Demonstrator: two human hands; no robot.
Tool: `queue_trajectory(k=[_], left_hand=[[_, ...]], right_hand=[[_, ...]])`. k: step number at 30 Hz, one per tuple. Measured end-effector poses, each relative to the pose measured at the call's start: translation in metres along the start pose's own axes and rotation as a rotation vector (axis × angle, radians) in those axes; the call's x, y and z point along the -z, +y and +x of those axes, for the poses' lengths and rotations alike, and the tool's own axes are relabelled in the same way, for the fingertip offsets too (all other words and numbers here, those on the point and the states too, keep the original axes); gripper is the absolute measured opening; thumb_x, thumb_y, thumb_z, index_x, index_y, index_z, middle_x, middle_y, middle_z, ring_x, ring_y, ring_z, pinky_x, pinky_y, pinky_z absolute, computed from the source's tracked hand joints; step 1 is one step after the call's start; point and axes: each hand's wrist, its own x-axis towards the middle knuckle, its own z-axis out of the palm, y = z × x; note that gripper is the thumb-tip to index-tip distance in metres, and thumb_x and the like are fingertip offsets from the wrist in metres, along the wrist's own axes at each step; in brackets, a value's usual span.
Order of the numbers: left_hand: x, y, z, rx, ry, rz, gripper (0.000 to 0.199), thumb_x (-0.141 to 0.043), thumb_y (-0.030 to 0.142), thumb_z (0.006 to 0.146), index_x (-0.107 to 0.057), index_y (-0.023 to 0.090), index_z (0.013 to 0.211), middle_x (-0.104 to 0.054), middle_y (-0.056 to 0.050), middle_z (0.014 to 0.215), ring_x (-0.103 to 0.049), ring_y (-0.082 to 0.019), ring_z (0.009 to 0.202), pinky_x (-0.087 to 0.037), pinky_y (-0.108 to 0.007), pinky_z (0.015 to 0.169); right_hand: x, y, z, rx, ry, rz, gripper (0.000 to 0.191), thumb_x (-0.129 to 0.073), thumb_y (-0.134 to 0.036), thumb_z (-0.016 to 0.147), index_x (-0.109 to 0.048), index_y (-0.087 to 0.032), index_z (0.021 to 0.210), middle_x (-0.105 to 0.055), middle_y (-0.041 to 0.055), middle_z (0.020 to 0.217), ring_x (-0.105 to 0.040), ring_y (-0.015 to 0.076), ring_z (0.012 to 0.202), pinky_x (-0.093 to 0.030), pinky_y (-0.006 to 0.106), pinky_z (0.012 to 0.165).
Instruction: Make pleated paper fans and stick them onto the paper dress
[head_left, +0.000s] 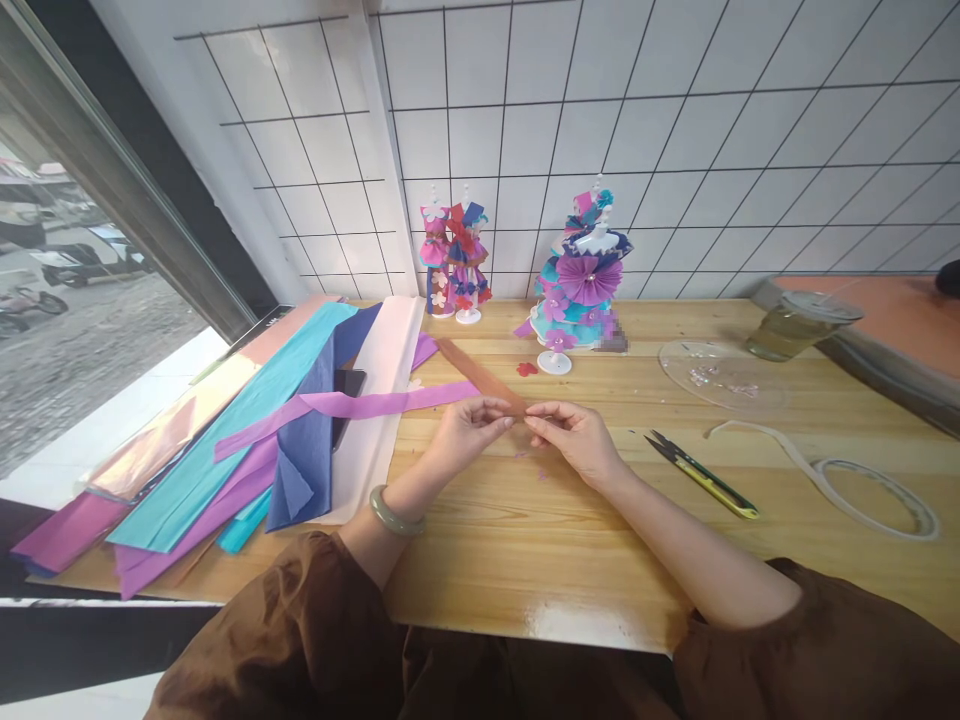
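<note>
Head view, centre of the frame: left hand (457, 437) and right hand (579, 447) are pinching brown paper (476, 370) between nearly closed fingers (491, 403); uneven pulling risks tearing it.

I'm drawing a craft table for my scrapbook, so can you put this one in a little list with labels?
Left hand: pinching the brown strip near its end
Right hand: fingertips at the same end
Left side: turquoise paper and blue paper, among other colours
Across the papers: long purple strip
Back: little figures in colourful dresses, by the tiled wall
Right side: yellow-and-black snips, curled white band, lidded jar
Small bit: red flower shape
</note>
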Motion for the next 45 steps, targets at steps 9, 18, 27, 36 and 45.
queue_trajectory(k=[9,18,27,36,45], left_hand=[[0.002,0.002,-0.002,0.122,-0.108,-0.103,0.057,-0.068,0.03,0.066,-0.044,0.016,0.116,-0.06,-0.002,0.078,-0.059,-0.011,0.072,-0.044,-0.022,0.064],[0.001,0.0,0.0,0.056,-0.05,-0.021,0.046,-0.068,0.028,0.066,-0.052,0.015,0.107,-0.055,0.002,0.068,-0.053,-0.007,0.061,-0.04,-0.019,0.058],[-0.001,-0.006,0.001,-0.021,-0.018,0.034,0.035,-0.065,0.025,0.067,-0.057,0.013,0.1,-0.062,-0.002,0.074,-0.058,-0.01,0.065,-0.044,-0.021,0.06],[0.0,0.006,-0.002,-0.087,-0.009,0.232,0.019,-0.062,0.027,0.072,-0.067,0.014,0.085,-0.069,-0.007,0.084,-0.063,-0.016,0.076,-0.049,-0.026,0.07],[0.002,0.008,-0.002,-0.091,-0.02,0.294,0.019,-0.061,0.026,0.073,-0.069,0.015,0.085,-0.069,-0.007,0.086,-0.063,-0.018,0.078,-0.048,-0.026,0.072]], right_hand=[[-0.003,-0.004,-0.004,0.095,-0.032,-0.125,0.029,-0.064,-0.038,0.068,-0.063,-0.017,0.087,-0.064,0.003,0.074,-0.058,0.011,0.051,-0.05,0.027,0.053],[-0.004,-0.001,-0.004,0.083,-0.059,-0.149,0.035,-0.064,-0.035,0.069,-0.061,-0.018,0.099,-0.065,0.0052,0.083,-0.061,0.0131,0.055,-0.051,0.028,0.054],[-0.004,-0.003,-0.005,0.136,-0.036,-0.187,0.029,-0.062,-0.033,0.071,-0.064,-0.017,0.096,-0.065,0.0041,0.079,-0.06,0.0124,0.054,-0.051,0.028,0.054],[0.0,-0.003,-0.005,0.334,-0.051,-0.314,0.024,-0.057,-0.031,0.076,-0.067,-0.02,0.095,-0.063,0.0052,0.084,-0.058,0.0119,0.06,-0.05,0.027,0.055],[0.001,-0.001,-0.004,0.357,-0.053,-0.319,0.021,-0.056,-0.03,0.077,-0.068,-0.021,0.092,-0.063,0.006,0.086,-0.058,0.0129,0.06,-0.049,0.028,0.055]])
